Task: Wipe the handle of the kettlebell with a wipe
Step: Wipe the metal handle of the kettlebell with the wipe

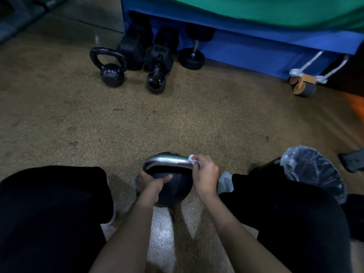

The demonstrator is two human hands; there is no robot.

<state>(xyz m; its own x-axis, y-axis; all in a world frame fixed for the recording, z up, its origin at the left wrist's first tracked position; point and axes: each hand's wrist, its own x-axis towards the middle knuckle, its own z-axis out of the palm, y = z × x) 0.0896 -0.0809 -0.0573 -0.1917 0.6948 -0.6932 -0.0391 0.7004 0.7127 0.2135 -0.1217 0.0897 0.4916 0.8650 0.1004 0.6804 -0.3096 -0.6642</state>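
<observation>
Speckled tan gym floor [177, 119] spreads out ahead of you, and you sit low over it with your knees in black trousers [53, 203] on either side. Between them stands the kettlebell [173, 188], a dark ball with a silvery handle [167, 161] arching over its far side.

Your left hand [153, 187] grips the ball from its left, fingers curled round the side and thumb laid across the top under the handle. Your right hand [205, 174] pinches a small white wipe [191, 158] against the right end of the handle, where the bar bends down; the fingers are closed over it, so only a crumpled corner shows.

Just beside your right wrist a pale shoe [225, 182] pokes out from the trouser leg. Further right stands a dark bin with a clear plastic liner [311, 170].

Well apart, at the far edge of the floor, sit two black kettlebells: a larger one [111, 71] and a smaller one [156, 81]. Behind them are black hex dumbbells [134, 48] and a round-ended dumbbell [192, 58], set against a blue padded block [256, 46] with a green mat [256, 8] on top. A wooden roller on white cord [302, 85] lies at the block's right corner. Nothing lies on the floor between these and the kettlebell you hold
</observation>
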